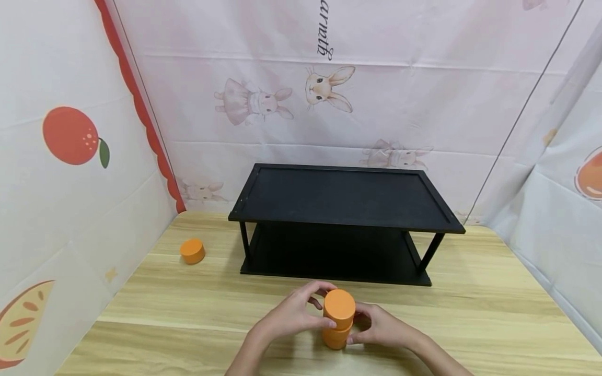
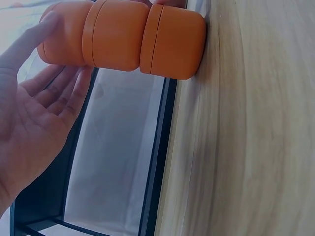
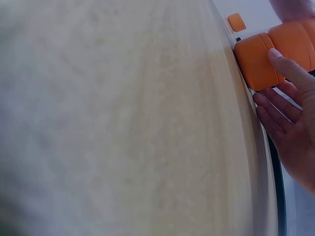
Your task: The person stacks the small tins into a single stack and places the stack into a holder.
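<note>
On pale wood (image 1: 164, 324), left grip (image 1: 298, 312) and right grip (image 1: 384, 329) hold an orange stack (image 1: 343, 316), far fingers (image 3: 283, 109) half-hidden.

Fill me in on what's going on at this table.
A person is handling an upright orange stack with both hands: the left hand grips its upper part, the right hand holds it lower down. The stack stands on the wooden table, in front of a black two-level shelf. A separate short orange cylinder sits left of the shelf, touched by neither hand.
</note>
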`<state>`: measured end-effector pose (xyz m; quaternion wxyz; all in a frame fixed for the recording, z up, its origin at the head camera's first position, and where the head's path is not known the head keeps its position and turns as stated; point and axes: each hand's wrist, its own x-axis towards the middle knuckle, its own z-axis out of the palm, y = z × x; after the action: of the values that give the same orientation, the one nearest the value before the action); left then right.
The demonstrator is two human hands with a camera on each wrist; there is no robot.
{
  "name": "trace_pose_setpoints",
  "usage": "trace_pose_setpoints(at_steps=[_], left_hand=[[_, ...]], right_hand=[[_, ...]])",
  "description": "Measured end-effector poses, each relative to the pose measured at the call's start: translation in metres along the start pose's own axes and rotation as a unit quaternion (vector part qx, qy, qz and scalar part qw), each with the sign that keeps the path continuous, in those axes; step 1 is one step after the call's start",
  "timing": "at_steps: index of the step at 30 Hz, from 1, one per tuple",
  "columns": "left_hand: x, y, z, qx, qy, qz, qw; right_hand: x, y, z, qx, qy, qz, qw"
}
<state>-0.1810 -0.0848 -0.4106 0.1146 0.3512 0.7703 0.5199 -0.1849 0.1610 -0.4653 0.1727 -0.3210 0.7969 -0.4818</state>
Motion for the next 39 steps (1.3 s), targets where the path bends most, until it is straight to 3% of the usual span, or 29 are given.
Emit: trace_pose_setpoints(at_steps=[39], left_hand=[[0.0004, 0.0007, 0.0018, 0.0, 0.004, 0.001, 1.0]], right_hand=[[-0.0007, -0.0007, -0.0005, 0.009, -0.003, -0.002, 1.0]])
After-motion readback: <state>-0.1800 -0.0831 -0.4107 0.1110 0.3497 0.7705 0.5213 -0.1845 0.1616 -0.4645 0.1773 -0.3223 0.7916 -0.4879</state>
